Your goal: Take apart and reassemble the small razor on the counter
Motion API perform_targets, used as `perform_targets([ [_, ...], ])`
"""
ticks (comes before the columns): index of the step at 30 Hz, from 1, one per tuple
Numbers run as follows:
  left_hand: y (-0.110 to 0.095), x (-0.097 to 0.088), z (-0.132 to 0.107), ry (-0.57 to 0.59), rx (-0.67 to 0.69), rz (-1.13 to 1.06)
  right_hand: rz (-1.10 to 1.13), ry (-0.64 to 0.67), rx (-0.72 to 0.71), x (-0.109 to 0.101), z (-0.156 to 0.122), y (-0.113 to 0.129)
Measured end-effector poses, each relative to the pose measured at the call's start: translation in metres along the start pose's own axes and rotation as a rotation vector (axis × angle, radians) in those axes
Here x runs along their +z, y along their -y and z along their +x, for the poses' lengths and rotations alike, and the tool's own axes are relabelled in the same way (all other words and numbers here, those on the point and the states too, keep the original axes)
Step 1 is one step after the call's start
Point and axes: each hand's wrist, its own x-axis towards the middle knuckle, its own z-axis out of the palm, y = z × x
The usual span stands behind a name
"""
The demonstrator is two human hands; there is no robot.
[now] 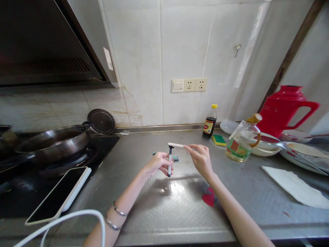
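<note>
Over the middle of the steel counter (144, 209), my left hand (158, 162) is closed on an upright razor (170, 164) with a pale grey handle and a black neck. My right hand (199, 156) pinches the end of a slim white stick (177, 145). This stick lies level across the top of the razor and appears to touch it; the razor's head is partly hidden there. Just behind my left fingers lies a small dark green piece (175, 159), too small to make out. Another small green bit (154, 154) shows past the back of my left hand.
At left, a phone (58, 195) and white cable (84, 212) lie near the stove with a steel pan (55, 144). Toward the right stand a soy sauce bottle (210, 121), sponge (219, 140), oil jug (240, 145), red thermos (284, 111), plates (295, 161) and white paper (293, 185).
</note>
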Motion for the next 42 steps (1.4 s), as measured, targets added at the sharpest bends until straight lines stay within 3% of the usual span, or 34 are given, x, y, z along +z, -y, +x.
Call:
perform_targets([
  [5,-0.003,-0.004,-0.002,-0.007,0.026,0.007,0.015,-0.003,-0.015,-0.003,-0.001,-0.008],
  [25,0.0,-0.003,0.001,-0.046,0.024,0.028,0.006,0.001,0.034,0.001,-0.001,0.003],
  [32,-0.006,-0.011,-0.003,-0.04,0.154,-0.017,0.06,-0.005,0.061,-0.002,-0.003,-0.009],
  [36,-0.005,-0.013,-0.002,-0.047,0.211,0.011,0.249,-0.024,0.206,-0.005,0.0,-0.005],
  [42,0.006,-0.012,0.008,-0.158,0.246,0.146,0.862,0.149,0.733,-0.016,0.005,0.038],
])
